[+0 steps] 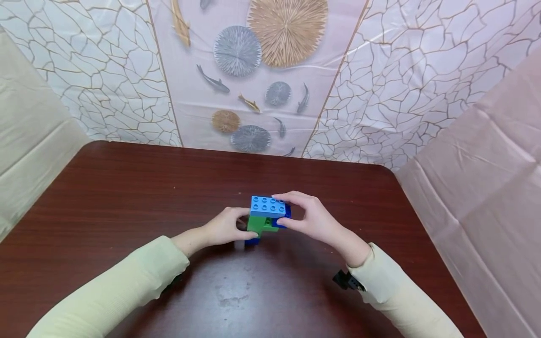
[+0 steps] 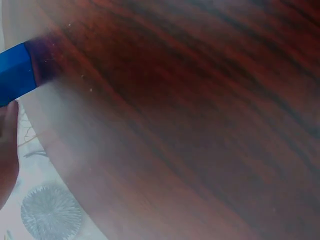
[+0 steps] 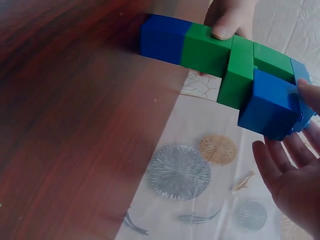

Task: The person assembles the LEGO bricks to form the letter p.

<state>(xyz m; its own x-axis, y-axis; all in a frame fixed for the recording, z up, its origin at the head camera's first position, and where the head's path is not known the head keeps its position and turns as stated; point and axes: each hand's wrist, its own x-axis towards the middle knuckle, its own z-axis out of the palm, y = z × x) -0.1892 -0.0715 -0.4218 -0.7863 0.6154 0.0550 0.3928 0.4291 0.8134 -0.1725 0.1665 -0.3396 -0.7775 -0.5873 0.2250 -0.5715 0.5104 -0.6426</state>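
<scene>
In the head view, a joined stack of toy building bricks stands on the brown table (image 1: 228, 295). Light blue studded brick (image 1: 268, 206) tops it, over green bricks (image 1: 256, 224), with a dark blue brick (image 3: 164, 39) at the base. Another dark blue brick (image 3: 270, 102) sits on the side arm, on a green brick (image 3: 236, 72). My left hand (image 1: 226, 226) grips the green column between thumb and fingers. From the right, my right hand (image 1: 314, 218) pinches the side dark blue brick, a fingertip at the light blue brick's back edge. A blue brick (image 2: 16, 74) shows at the left wrist view's edge.
Patterned cloth (image 1: 236, 94) hangs behind the table's far edge, and plain pale cloth (image 1: 477, 188) borders the right side. A black wrist-worn device (image 1: 348, 280) shows beneath the right sleeve (image 1: 390, 279).
</scene>
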